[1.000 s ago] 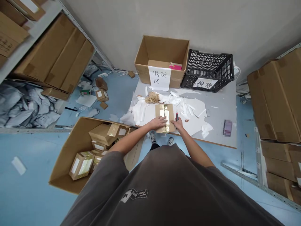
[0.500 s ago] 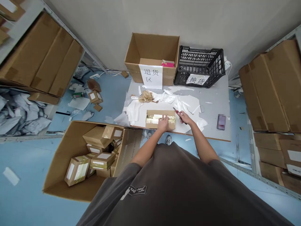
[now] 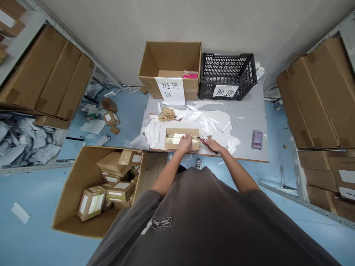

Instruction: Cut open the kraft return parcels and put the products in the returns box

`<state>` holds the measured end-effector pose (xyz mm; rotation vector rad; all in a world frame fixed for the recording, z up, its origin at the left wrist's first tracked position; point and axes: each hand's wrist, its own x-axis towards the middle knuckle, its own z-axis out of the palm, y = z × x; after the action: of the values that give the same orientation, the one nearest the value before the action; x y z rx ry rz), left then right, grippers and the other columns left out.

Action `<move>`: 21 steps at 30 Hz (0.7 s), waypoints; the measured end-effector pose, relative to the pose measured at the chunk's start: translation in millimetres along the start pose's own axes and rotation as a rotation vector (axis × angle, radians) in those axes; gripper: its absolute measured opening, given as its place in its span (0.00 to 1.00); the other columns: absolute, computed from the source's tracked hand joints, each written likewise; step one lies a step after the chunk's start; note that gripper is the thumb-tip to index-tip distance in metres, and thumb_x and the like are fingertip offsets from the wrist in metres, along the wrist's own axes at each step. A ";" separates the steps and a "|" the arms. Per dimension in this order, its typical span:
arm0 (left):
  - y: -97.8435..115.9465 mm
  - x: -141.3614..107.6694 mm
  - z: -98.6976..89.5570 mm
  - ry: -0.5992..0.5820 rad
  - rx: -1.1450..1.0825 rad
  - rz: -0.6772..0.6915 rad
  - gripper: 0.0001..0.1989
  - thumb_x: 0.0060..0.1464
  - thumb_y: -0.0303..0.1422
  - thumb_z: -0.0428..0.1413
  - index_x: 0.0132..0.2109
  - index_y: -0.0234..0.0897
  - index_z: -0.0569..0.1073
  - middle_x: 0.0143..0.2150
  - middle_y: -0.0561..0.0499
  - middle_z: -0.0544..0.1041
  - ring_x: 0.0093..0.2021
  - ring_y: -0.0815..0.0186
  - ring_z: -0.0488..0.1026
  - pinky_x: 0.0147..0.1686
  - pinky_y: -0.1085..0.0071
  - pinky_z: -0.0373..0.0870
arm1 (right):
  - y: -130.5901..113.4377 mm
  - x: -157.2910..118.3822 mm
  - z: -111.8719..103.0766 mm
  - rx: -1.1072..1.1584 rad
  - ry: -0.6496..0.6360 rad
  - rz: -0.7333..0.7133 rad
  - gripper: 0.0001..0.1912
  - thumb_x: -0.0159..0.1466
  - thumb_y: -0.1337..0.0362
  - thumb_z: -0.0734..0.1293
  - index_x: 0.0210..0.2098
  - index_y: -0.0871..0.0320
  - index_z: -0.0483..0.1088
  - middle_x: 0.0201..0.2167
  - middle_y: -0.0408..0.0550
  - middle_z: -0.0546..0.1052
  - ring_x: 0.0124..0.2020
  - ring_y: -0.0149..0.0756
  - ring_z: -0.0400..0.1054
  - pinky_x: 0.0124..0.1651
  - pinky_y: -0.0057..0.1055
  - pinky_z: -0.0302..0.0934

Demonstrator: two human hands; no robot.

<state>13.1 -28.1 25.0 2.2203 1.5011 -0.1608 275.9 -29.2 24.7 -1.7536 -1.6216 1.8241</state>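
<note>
The left hand [image 3: 185, 143] lies flat over a long brown cardboard box [image 3: 170, 145] wrapped in shiny yellowish tape, its fingers extended on the top; the box sits directly beneath that palm, at the near edge of a grey-white bench [image 3: 247, 117]. The right hand [image 3: 214, 145], just beside the box's right end, is closed around a slim red-and-black cutter [image 3: 205, 142]. The cutter's tip points leftward at that end; whether it touches cannot be told.

Beyond the left hand lie a crumpled tan wad of tape [image 3: 166, 114] and torn white paper scraps [image 3: 193, 115]. Farther past it stands an open brown carton [image 3: 191, 88] with a white paper sign [image 3: 171, 91]; beyond the right hand, a black plastic lattice crate [image 3: 205, 90]. Well left of the left hand, a large open cardboard carton [image 3: 72, 184] holds taped brown parcels [image 3: 92, 203].
</note>
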 end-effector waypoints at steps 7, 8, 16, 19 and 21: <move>0.1 -2.3 -6.9 -0.025 0.037 -0.003 0.51 0.44 0.42 0.77 0.71 0.30 0.67 0.80 0.24 0.59 0.82 0.41 0.55 0.80 0.49 0.52 | -3.6 15.5 -14.2 -0.112 -0.066 -0.050 0.24 0.76 0.42 0.62 0.31 0.51 0.65 0.16 0.38 0.67 0.17 0.37 0.62 0.30 0.34 0.64; -0.1 -2.6 -6.8 -0.026 0.038 -0.001 0.51 0.44 0.43 0.77 0.71 0.31 0.67 0.80 0.24 0.59 0.82 0.41 0.55 0.80 0.48 0.52 | -3.4 17.5 -14.9 -0.122 -0.069 -0.057 0.24 0.76 0.42 0.63 0.31 0.51 0.66 0.18 0.40 0.68 0.19 0.38 0.64 0.33 0.35 0.66; -1.9 -1.3 -7.3 -0.068 0.065 0.006 0.54 0.46 0.45 0.76 0.74 0.28 0.64 0.81 0.23 0.56 0.83 0.43 0.53 0.80 0.49 0.49 | 1.2 23.5 -11.1 -0.049 -0.188 0.026 0.21 0.78 0.47 0.59 0.34 0.51 0.64 0.17 0.41 0.69 0.16 0.38 0.61 0.25 0.34 0.61; -2.2 0.9 -9.8 -0.090 0.076 0.013 0.55 0.47 0.45 0.76 0.75 0.29 0.63 0.81 0.25 0.55 0.83 0.43 0.52 0.80 0.47 0.47 | 2.6 20.5 -7.9 0.023 -0.212 0.064 0.20 0.78 0.45 0.61 0.35 0.51 0.64 0.17 0.40 0.69 0.15 0.37 0.61 0.22 0.31 0.59; -2.0 2.7 -11.2 -0.116 0.089 0.009 0.55 0.48 0.46 0.75 0.76 0.30 0.62 0.82 0.25 0.55 0.83 0.42 0.51 0.80 0.44 0.45 | 3.4 16.9 -6.7 0.077 -0.203 0.099 0.21 0.78 0.43 0.61 0.36 0.51 0.63 0.18 0.40 0.70 0.15 0.35 0.62 0.20 0.28 0.57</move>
<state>10.7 -20.5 33.4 2.2448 1.4475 -0.3544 277.7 -14.8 13.3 -1.6922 -1.5329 2.1419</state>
